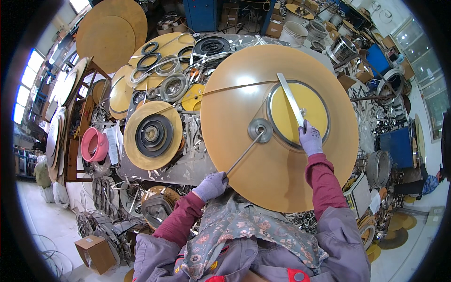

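Left hand [210, 186] is gripping rod [245, 152] | right hand [310, 138] is clasping flat bar [290, 98] by its near end, likely proving stiff, slick

Room to pass lies over the bare near and right parts of the large tan disc [282, 176]. A thin rod [244, 153] blocks the near left, slanting from the left hand [211, 186] to a grey hub [266, 127]; a flat metal bar [290, 99] and the right hand [311, 138] obstruct the middle. Leftward, a smaller disc [134, 123] crowds the tabletop [190, 173].
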Tool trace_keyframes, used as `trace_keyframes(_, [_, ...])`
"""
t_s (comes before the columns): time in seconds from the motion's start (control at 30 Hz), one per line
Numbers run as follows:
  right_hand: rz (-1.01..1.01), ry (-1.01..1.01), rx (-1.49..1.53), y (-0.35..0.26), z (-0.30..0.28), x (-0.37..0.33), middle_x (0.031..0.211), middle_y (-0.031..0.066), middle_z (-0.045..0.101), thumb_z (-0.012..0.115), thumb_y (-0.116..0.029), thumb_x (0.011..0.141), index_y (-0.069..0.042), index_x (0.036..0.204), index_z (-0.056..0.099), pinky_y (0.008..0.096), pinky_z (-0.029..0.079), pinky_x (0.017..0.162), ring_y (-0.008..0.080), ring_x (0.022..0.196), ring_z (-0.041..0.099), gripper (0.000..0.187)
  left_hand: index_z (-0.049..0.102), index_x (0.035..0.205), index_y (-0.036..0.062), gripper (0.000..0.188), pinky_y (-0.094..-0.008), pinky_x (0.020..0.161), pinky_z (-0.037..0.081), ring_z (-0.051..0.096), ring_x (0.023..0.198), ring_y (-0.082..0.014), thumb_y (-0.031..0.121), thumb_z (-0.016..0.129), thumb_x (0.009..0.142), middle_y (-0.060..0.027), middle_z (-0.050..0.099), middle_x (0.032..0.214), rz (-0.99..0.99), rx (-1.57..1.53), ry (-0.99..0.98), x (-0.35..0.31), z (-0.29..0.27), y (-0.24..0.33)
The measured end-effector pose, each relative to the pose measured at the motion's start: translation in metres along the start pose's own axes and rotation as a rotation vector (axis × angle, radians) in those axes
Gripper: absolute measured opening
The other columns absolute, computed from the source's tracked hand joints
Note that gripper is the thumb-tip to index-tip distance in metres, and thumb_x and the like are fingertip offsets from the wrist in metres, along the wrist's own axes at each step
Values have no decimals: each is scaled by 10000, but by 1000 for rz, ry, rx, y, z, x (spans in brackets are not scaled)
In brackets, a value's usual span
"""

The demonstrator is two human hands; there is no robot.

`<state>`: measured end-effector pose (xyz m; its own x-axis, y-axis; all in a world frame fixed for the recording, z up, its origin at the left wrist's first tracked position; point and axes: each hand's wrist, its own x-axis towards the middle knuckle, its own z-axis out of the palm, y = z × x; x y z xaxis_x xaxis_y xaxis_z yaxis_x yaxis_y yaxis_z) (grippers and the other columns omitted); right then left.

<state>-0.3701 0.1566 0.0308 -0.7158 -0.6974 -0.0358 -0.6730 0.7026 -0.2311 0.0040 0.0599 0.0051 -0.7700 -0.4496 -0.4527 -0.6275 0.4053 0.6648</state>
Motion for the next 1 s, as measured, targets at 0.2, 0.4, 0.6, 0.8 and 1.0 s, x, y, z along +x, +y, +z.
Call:
trace_keyframes(0.2, [10, -18, 5, -5, -7, -3, 972, 233, 635, 521, -286, 890, -21, 1227, 509, 448, 475, 828, 362, 939, 613, 428, 576, 917, -9, 238, -487, 755, 465, 590, 860, -432, 214, 501, 884, -262, 615, 882, 3, -24, 17, -1, 1, 1])
trace_keyframes(0.4, [-5, -11, -8, 1, -2, -1, 979, 234, 632, 523, -289, 891, -13, 1232, 504, 448, 475, 829, 361, 946, 611, 439, 583, 913, -23, 242, -480, 735, 466, 592, 849, -433, 203, 501, 882, -269, 612, 863, 29, -11, 36, -3, 2, 2])
trace_keyframes(0.6, [0, -3, -10, -1, -3, -3, 985, 233, 631, 526, -290, 891, -14, 1235, 504, 446, 476, 832, 360, 949, 611, 442, 587, 917, -31, 246, -473, 728, 469, 597, 838, -429, 197, 501, 881, -272, 612, 854, 4, -40, 46, -5, -1, 6])
trace_keyframes(0.8, [-5, 3, -12, -1, -4, -4, 967, 230, 638, 536, -285, 887, -18, 1234, 505, 446, 484, 818, 362, 926, 620, 440, 581, 900, -30, 229, -470, 716, 471, 595, 824, -436, 184, 505, 873, -273, 608, 837, 30, -50, 55, -6, 0, 5])
trace_keyframes(1.0, [-13, 3, -16, 0, -4, -4, 970, 234, 635, 537, -290, 885, -20, 1236, 504, 448, 483, 820, 366, 924, 620, 444, 572, 892, -13, 223, -485, 731, 469, 592, 834, -434, 202, 512, 881, -261, 613, 845, 23, -26, 24, -6, 4, 7])
